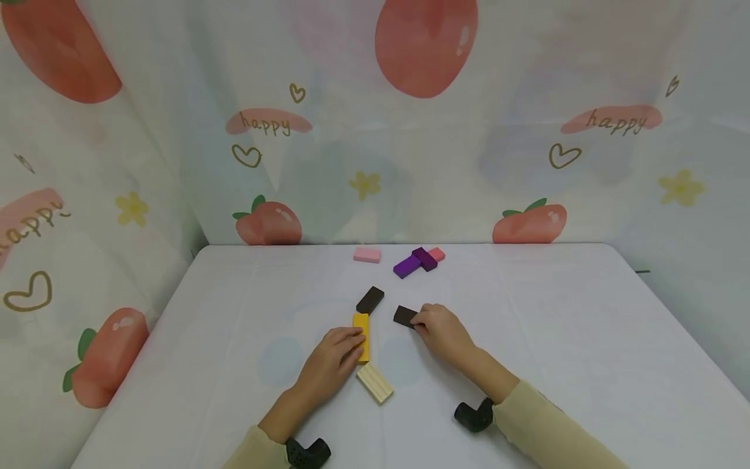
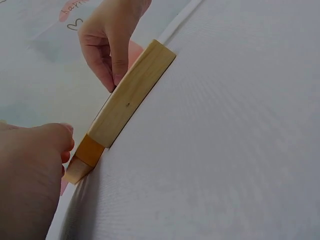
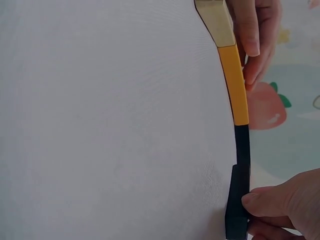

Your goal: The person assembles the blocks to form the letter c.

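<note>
In the head view my right hand (image 1: 445, 333) pinches the near right end of a dark block (image 1: 404, 316) between thumb and fingers. The right wrist view shows the thumb pressed to that dark block's side. My left hand (image 1: 332, 360) rests beside a yellow block (image 1: 364, 355), its fingertips at the block's left edge. A second dark block (image 1: 370, 299) lies slanted at the yellow block's far end. At the near end a pale wooden block (image 1: 375, 383) lies angled to the right. Seen from the left wrist, the pale block (image 2: 132, 95) stands in front of the right hand.
Toward the back of the white table (image 1: 527, 293) lie a pink block (image 1: 366, 255) and a small group: a purple block (image 1: 407, 266), a dark purple block (image 1: 424, 258) across it, and a coral block (image 1: 436, 254). A printed cloth (image 1: 410, 163) hangs behind the table.
</note>
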### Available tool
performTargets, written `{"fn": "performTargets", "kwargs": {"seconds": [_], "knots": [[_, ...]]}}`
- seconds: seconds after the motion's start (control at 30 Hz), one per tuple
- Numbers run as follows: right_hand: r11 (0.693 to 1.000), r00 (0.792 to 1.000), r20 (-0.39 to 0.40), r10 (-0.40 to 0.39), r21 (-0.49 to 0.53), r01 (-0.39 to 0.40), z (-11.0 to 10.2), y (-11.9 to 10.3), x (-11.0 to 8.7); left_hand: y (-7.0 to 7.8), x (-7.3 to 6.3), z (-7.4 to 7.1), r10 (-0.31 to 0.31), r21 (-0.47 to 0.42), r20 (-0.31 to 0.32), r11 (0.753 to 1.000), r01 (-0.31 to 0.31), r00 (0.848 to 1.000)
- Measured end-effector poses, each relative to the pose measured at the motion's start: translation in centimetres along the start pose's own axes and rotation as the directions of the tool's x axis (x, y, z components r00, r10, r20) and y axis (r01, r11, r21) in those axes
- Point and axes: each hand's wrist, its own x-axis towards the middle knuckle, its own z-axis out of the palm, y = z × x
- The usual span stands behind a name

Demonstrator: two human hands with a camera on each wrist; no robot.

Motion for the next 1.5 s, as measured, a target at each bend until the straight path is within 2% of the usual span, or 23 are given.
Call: {"fn": "performTargets", "kwargs": {"seconds": [0.1,0.3,0.57,0.77,1.0,1.23,1.5], "knots": [[1.000,1.000,-0.002,-0.002,0.005,0.002,0.1,0.0,-0.2,0.1,-0.1,0.0,0.017,-0.019,-0.001,1.000,-0.017,1.000],[1.000,1.000,-0.005,-0.014,0.009,0.014,0.1,-0.1,-0.5,0.4,-0.2,-0.2,0.077,-0.046,0.053,0.996,-0.074,0.996],[0.997,0.996,-0.024,-0.081,-0.019,0.080,-0.1,-0.5,-1.5,0.6,-0.2,-0.4,0.122,-0.050,0.075,0.992,-0.119,0.990],[0.992,0.991,-0.042,-0.127,-0.018,0.127,-0.4,-0.8,-2.5,0.5,-0.1,-0.4,0.178,-0.079,0.049,0.982,-0.174,0.983],[0.990,0.988,-0.061,-0.143,-0.016,0.142,-0.4,-0.8,-2.9,0.4,0.1,-0.1,0.246,-0.103,0.032,0.965,-0.242,0.969],[0.989,0.987,-0.066,-0.148,-0.018,0.147,-0.6,-0.9,-3.4,0.6,0.1,-0.1,0.197,-0.109,0.071,0.976,-0.188,0.978],[0.986,0.984,-0.052,-0.169,-0.016,0.168,-0.6,-1.1,-4.4,0.7,0.0,-0.1,0.190,-0.116,0.077,0.977,-0.180,0.979]]}}
